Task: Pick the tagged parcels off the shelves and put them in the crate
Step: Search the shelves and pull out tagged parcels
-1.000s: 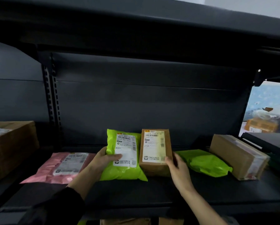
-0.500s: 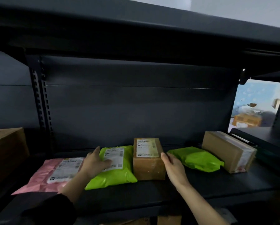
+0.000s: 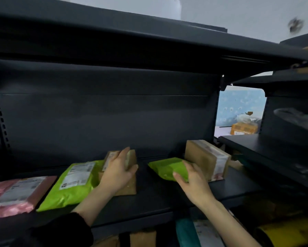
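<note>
On the dark shelf (image 3: 155,195), the left hand (image 3: 116,172) lies flat over the small brown box (image 3: 130,186), fingers (image 3: 122,154) spread, no grip evident. Its right neighbour, the green mailer bag (image 3: 164,167), sits under the right hand (image 3: 194,182), whose fingers curl on its near end. Left of the box lie a labelled green mailer (image 3: 74,182) and a pink mailer (image 3: 15,193); a taped carton (image 3: 207,158) stands right.

The shelf (image 3: 149,198) is dark grey. On it lie a pink mailer (image 3: 15,195), two lime-green mailers (image 3: 74,182) (image 3: 167,168), and brown cardboard boxes (image 3: 205,157). White labels (image 3: 79,173) carry black print.
</note>
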`<act>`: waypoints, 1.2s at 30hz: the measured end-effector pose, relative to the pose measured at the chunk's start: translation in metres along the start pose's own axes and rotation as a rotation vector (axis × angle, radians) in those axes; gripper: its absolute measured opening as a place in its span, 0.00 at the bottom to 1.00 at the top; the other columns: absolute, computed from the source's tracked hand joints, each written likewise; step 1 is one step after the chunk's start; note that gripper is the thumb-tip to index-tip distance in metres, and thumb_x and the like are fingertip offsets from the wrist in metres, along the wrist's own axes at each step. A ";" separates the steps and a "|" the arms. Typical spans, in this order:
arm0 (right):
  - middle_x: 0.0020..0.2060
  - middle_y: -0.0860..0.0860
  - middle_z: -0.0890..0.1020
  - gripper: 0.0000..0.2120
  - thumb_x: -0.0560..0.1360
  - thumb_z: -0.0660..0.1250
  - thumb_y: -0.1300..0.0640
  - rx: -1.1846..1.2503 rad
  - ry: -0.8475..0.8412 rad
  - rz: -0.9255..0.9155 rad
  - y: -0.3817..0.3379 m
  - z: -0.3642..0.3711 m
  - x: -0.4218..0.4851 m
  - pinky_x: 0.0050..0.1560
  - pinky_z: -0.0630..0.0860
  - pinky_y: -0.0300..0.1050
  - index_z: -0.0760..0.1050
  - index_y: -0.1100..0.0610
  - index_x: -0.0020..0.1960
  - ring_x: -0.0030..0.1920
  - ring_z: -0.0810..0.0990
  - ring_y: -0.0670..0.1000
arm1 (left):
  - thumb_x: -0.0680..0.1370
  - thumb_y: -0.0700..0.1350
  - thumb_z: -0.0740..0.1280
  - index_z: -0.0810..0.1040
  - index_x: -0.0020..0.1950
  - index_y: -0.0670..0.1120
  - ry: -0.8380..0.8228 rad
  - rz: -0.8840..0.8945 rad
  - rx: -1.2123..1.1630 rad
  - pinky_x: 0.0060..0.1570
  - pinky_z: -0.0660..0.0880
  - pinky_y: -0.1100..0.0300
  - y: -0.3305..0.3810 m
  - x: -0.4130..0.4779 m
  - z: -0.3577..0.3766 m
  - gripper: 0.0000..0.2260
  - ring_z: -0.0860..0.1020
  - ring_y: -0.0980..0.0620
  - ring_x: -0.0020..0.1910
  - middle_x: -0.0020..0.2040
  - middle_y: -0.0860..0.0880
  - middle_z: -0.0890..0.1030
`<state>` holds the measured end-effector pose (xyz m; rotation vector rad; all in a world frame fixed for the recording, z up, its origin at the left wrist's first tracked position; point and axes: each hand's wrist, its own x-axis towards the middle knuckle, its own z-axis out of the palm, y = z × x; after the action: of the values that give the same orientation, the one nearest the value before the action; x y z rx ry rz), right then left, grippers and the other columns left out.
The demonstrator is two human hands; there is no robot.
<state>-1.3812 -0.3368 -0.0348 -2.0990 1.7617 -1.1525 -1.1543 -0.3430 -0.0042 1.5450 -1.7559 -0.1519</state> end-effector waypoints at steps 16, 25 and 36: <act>0.63 0.56 0.74 0.23 0.76 0.64 0.51 0.011 0.046 -0.159 0.118 -0.104 0.016 0.61 0.70 0.44 0.68 0.58 0.69 0.63 0.73 0.54 | 0.76 0.49 0.64 0.53 0.77 0.49 -0.302 0.107 0.513 0.74 0.55 0.54 0.087 0.006 0.135 0.33 0.53 0.47 0.76 0.76 0.46 0.56; 0.66 0.52 0.71 0.23 0.78 0.60 0.47 0.104 -0.049 -0.214 0.097 -0.087 0.029 0.65 0.63 0.39 0.67 0.56 0.69 0.68 0.67 0.50 | 0.76 0.37 0.62 0.76 0.58 0.44 -0.091 -0.038 0.202 0.55 0.73 0.55 0.064 0.013 0.135 0.12 0.76 0.45 0.60 0.59 0.45 0.78; 0.67 0.48 0.72 0.39 0.69 0.70 0.42 0.500 -0.318 0.006 0.059 -0.047 0.054 0.67 0.69 0.48 0.61 0.57 0.73 0.67 0.71 0.48 | 0.76 0.31 0.64 0.72 0.35 0.44 0.178 -0.230 -0.755 0.23 0.68 0.70 0.073 0.025 0.042 0.12 0.71 0.63 0.22 0.23 0.54 0.73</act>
<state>-1.4567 -0.3864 -0.0121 -1.8433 1.1896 -1.0492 -1.2364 -0.3626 0.0192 1.1393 -1.1688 -0.6849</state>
